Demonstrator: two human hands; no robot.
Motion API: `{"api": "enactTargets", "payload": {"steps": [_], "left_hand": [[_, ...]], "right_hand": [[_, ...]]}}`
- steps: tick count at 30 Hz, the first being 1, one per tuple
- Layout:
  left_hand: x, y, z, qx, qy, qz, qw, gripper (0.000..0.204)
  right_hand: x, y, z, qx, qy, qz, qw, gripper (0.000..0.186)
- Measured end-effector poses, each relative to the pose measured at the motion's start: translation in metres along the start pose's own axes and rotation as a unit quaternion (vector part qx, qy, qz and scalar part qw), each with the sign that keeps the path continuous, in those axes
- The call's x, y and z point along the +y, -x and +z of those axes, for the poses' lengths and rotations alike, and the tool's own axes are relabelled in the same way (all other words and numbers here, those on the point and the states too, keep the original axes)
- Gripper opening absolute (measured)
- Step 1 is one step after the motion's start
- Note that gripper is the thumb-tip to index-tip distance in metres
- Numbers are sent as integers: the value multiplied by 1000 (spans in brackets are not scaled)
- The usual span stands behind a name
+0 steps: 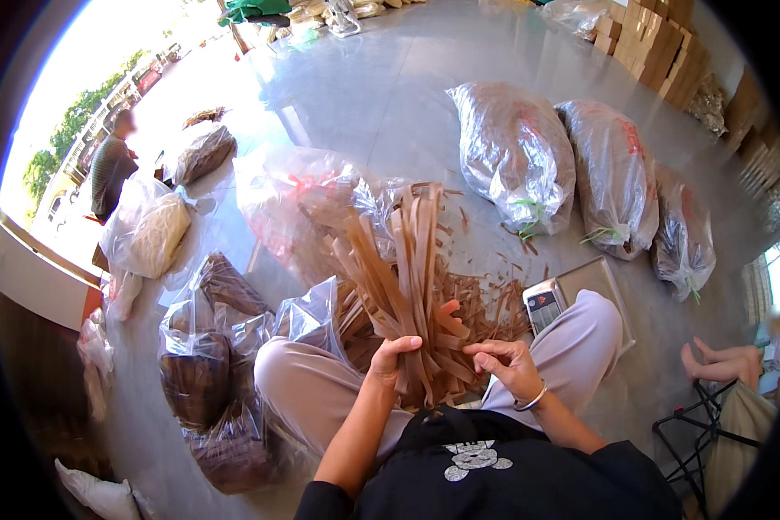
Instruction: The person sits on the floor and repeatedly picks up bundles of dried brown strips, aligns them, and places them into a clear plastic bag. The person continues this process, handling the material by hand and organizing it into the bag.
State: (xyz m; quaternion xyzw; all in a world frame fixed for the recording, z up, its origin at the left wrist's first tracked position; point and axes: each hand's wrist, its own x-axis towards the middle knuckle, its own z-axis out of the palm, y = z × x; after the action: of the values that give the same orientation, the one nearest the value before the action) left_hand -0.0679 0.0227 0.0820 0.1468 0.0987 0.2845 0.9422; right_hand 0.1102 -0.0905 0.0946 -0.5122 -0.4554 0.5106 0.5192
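My left hand [393, 359] is closed round a thick bundle of flat brown strips [416, 260], its thumb on the near side. The strips stand upright and fan out at the top, above my lap. Just right of the bundle, my right hand [509, 368] is closed in a pinch at the lower strips, thumb against forefinger. It seems to hold one strip's end, though the fingertips partly cover it. Behind the bundle, a heap of loose brown strips and offcuts [494, 308] lies on the floor, partly hidden by the bundle and my legs.
Clear plastic bags of brown strips [195, 373] stand left of my knee. A large open plastic bag [295, 195] lies ahead. Several full tied sacks [516, 160] line the right. A phone [543, 305] rests by my right knee. People sit at far left and right.
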Motion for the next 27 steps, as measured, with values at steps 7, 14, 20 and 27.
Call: {"api": "enactTargets", "payload": {"steps": [7, 14, 20, 27], "left_hand": [[13, 8, -21, 44, -119, -51, 991, 52], [12, 2, -6, 80, -243, -140, 957, 59], [-5, -10, 11, 39, -461, -307, 832, 36], [-4, -3, -13, 41, -342, -351, 871, 47]], "right_hand": [[-19, -1, -25, -19, 180, -77, 980, 37], [-21, -19, -25, -103, 649, -359, 663, 54], [-25, -52, -12, -228, 638, -395, 620, 52], [5, -75, -5, -241, 555, -482, 634, 40]]}}
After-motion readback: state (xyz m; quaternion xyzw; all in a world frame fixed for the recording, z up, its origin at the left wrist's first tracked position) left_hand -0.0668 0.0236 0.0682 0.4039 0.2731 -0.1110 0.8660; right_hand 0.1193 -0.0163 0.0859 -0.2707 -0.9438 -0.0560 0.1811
